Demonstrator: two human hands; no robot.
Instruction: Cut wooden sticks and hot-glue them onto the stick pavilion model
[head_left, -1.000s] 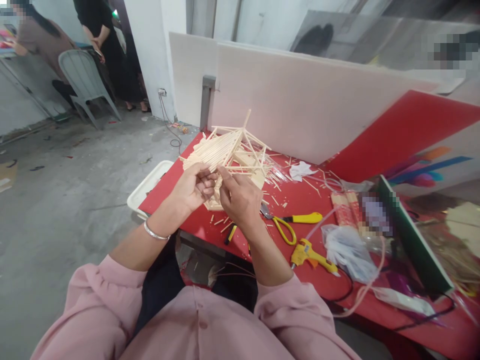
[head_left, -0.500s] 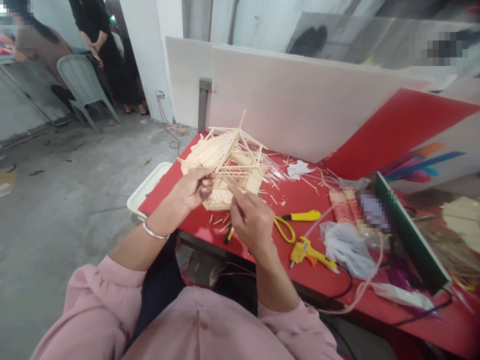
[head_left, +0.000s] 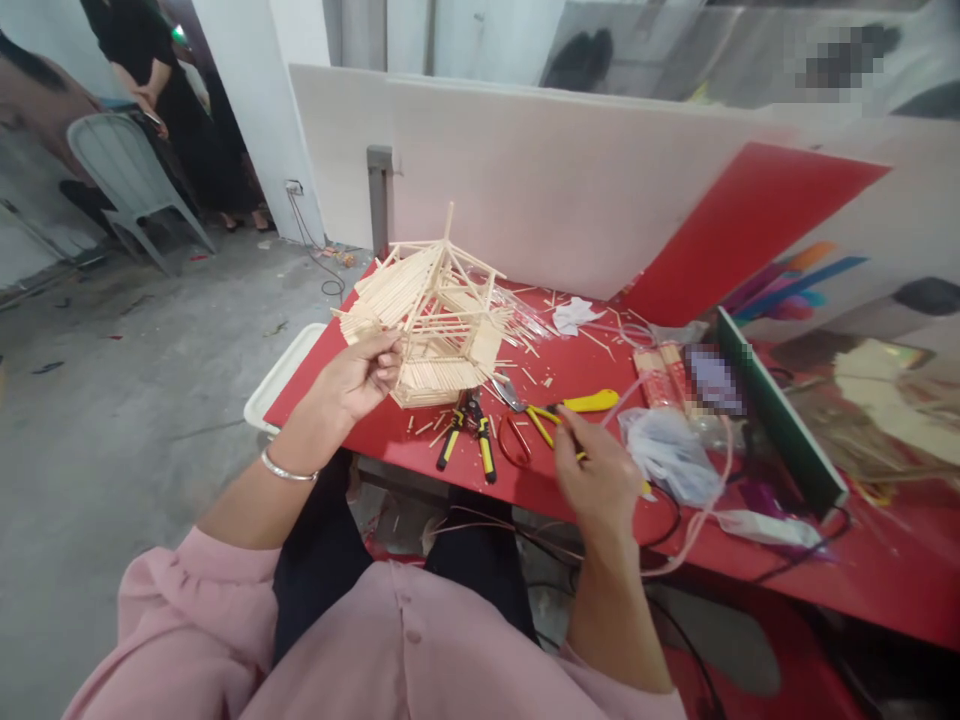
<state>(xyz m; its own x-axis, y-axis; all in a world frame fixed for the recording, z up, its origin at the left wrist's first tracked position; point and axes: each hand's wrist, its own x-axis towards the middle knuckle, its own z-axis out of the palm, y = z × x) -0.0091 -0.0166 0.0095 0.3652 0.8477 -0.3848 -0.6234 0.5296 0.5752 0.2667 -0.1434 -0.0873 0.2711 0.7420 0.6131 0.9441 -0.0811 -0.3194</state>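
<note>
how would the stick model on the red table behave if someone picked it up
The stick model is probably light for its size, being thin sticks with open gaps. The lone stick projecting at its peak could snap if gripped. Its broad base may resist tipping.

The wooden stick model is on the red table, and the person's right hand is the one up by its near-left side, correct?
Not quite: the left hand is by the near-left side of the wooden stick model on the red table, as the head view shows.
</note>
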